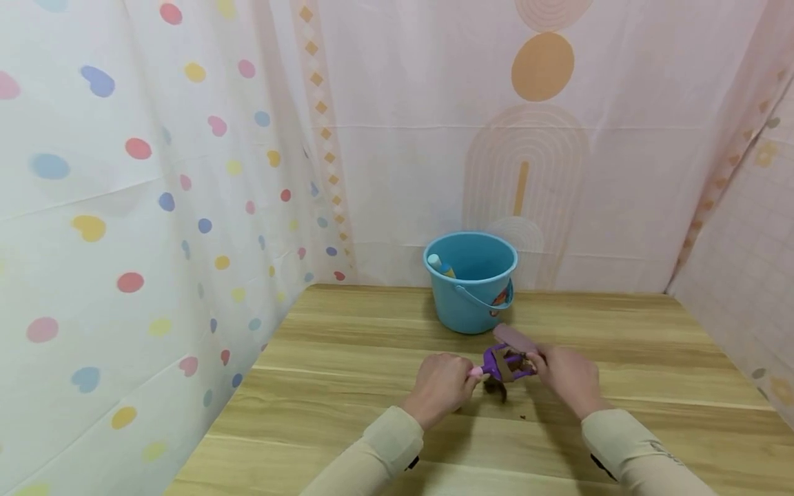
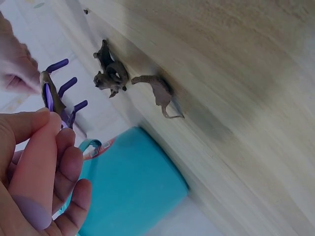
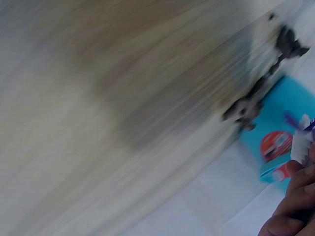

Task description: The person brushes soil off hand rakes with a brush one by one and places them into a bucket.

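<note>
We see the toy rake, purple tined head on a tapered pink handle, held sideways over the wood-grain counter, in front of the light-blue plastic bucket. The left hand has the handle, prob. b/c that steadies the head while leaving the tines facing the right hand. Brown stuff sits on the head; dark-brown crumbly clumps lie on the counter below, maybe fallen from it. The bucket stands just behind, prob. set back for elbow room, w/ a pale-blue-and-yellow stick leaning inside.

Fingers: on the left, curled round the handle, thumb along it, so no real gap. On the right, they pinch a flat mauve piece w/ rounded end by the tines; the right wrist view crops most of that hand, so we can't tell the exact finger spread.
</note>
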### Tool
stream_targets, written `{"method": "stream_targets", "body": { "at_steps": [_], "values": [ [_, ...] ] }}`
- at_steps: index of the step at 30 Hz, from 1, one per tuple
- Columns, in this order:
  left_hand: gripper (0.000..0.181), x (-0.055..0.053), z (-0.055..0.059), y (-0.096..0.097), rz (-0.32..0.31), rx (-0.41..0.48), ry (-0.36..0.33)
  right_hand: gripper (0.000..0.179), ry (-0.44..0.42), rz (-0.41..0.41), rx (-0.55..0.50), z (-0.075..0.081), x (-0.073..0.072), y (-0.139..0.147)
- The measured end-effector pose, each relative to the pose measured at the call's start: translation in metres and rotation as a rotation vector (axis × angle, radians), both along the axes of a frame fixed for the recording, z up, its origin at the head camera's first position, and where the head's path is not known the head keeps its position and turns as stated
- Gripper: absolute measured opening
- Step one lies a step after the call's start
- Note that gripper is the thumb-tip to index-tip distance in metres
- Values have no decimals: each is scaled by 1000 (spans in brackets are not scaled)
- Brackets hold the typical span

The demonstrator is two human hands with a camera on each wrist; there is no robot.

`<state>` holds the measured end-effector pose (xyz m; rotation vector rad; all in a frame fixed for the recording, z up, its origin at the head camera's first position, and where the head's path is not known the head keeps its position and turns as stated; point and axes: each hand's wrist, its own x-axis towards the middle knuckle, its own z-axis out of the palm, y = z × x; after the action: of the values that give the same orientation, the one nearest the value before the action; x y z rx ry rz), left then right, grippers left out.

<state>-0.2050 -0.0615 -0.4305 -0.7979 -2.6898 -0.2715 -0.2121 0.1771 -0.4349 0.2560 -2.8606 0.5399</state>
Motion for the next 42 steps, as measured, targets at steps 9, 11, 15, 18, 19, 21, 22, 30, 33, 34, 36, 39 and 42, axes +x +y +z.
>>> {"method": "stream_targets", "body": {
  "at_steps": [9,11,15,18,19,21,22,30,33,34,36,39,42],
  "values": [
    [43,-2,-1,-1,29,38,-47,27,56,5,-65,3,0,4],
    [44,-3,-1,-2,50,46,-57,26,91,42,-72,6,1,-2],
    [43,-6,0,-3,74,53,-59,18,180,163,-29,8,3,-13],
    [43,-6,0,-3,60,52,-39,13,224,193,4,6,4,-18],
    [44,-6,0,-3,54,48,-29,12,229,184,13,6,5,-19],
    [44,-5,0,-3,44,45,-10,11,242,149,27,4,5,-20],
    [44,-5,0,-3,39,43,1,12,238,130,27,4,4,-20],
    [47,-5,-2,-2,33,39,32,17,187,61,33,3,3,-18],
    [48,-5,-2,-2,31,37,38,18,159,43,36,3,3,-16],
    [48,-5,-3,-2,29,37,39,19,149,38,38,4,3,-16],
    [48,-6,-3,-2,26,38,40,19,135,29,39,4,3,-16],
    [47,-5,-2,-1,25,38,44,21,122,28,38,5,3,-14],
    [46,-4,0,-1,22,41,36,24,103,25,35,4,2,-10]
  ]
}}
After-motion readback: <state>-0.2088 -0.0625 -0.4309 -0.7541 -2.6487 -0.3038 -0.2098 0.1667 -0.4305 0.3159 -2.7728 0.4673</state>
